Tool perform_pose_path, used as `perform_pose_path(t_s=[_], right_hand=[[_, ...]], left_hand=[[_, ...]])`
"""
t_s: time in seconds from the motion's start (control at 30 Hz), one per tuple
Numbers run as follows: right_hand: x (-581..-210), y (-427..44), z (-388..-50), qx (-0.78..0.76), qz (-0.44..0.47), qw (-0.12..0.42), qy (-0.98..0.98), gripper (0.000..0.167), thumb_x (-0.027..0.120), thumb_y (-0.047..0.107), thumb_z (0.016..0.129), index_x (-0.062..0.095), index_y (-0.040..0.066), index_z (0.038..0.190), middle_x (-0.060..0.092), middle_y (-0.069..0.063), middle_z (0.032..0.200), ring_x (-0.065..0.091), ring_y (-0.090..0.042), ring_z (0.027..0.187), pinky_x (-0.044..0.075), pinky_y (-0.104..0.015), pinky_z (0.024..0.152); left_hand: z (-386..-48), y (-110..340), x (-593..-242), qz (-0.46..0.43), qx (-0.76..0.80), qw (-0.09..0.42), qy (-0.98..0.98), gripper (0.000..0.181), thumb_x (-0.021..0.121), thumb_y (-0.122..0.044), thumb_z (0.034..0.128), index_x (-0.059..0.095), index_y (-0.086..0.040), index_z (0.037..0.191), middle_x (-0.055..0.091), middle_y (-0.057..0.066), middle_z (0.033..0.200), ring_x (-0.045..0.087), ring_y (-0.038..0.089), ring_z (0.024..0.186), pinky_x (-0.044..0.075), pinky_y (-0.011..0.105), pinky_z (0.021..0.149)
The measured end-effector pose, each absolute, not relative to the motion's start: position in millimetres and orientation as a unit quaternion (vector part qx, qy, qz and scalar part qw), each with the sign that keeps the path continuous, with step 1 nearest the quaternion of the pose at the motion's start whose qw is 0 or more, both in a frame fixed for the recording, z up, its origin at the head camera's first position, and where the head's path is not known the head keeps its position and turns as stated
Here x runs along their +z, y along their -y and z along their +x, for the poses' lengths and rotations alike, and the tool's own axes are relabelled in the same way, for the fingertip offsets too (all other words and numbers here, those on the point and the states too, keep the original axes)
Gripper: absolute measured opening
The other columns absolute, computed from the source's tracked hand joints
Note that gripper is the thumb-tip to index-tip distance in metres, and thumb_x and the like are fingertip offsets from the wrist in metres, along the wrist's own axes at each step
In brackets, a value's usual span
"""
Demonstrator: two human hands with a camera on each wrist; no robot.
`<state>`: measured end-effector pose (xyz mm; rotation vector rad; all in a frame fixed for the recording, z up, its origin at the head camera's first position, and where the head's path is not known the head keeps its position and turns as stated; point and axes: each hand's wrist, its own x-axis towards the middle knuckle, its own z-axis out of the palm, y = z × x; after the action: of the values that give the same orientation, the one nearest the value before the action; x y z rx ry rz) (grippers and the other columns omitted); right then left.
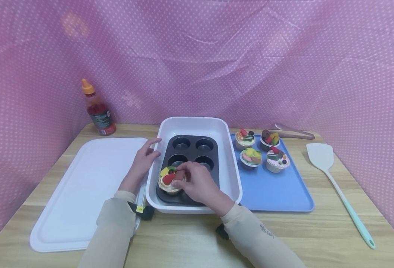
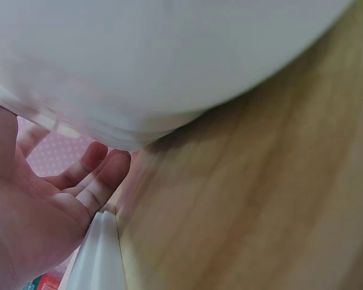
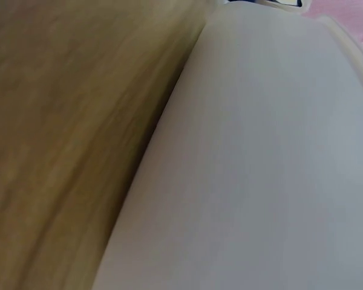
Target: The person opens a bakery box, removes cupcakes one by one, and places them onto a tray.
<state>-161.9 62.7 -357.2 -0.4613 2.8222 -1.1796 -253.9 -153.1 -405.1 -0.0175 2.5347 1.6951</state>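
Observation:
In the head view, a cupcake (image 1: 166,181) with cream and fruit pieces on top sits at the near left cup of a dark muffin pan (image 1: 192,149). My right hand (image 1: 200,184) pinches the topping from the right. The pan lies inside a white rectangular tub (image 1: 236,171). At the tub's left side, my left hand (image 1: 142,163) holds the rim, thumb and index finger over it. The left wrist view shows other fingers (image 2: 112,175) bent against the tub's outer wall. Only the tub's side and tabletop show in the right wrist view; the right hand is hidden there.
Several decorated cupcakes (image 1: 250,158) stand on a blue tray (image 1: 274,193) to the right. Tongs (image 1: 292,134) lie behind it, and a spatula (image 1: 338,188) is farther right. A white board or tray (image 1: 79,190) lies left, with a sauce bottle (image 1: 99,111) behind it.

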Motion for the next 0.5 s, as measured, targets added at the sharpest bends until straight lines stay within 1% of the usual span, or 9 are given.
perform_pose_path(t_s=[0.27,0.5], right_hand=[[-353.5,-72.0,-165.5,-0.384,-0.151,0.013,-0.911,0.041,0.084,0.031,0.081,0.071,0.014,0.116,0.065,0.002,0.095,0.055,-0.016,0.084,0.049,-0.024,0.069],[-342.5,-82.1,-167.9,-0.384,-0.155,-0.005,-0.91,0.039,0.085,0.028,0.081,0.072,0.012,0.115,0.066,0.0,0.093,0.055,-0.017,0.082,0.05,-0.027,0.069]], left_hand=[[-256.6,153.9,-409.0,0.004,0.558,0.033,-0.829,0.054,0.051,-0.021,0.099,0.043,-0.03,0.151,0.057,0.026,0.131,0.058,0.04,0.119,0.057,0.052,0.095],[-257.4,155.3,-407.2,-0.001,0.559,0.044,-0.828,0.054,0.051,-0.023,0.0994,0.041,-0.033,0.152,0.056,0.025,0.134,0.058,0.042,0.122,0.058,0.052,0.093]])
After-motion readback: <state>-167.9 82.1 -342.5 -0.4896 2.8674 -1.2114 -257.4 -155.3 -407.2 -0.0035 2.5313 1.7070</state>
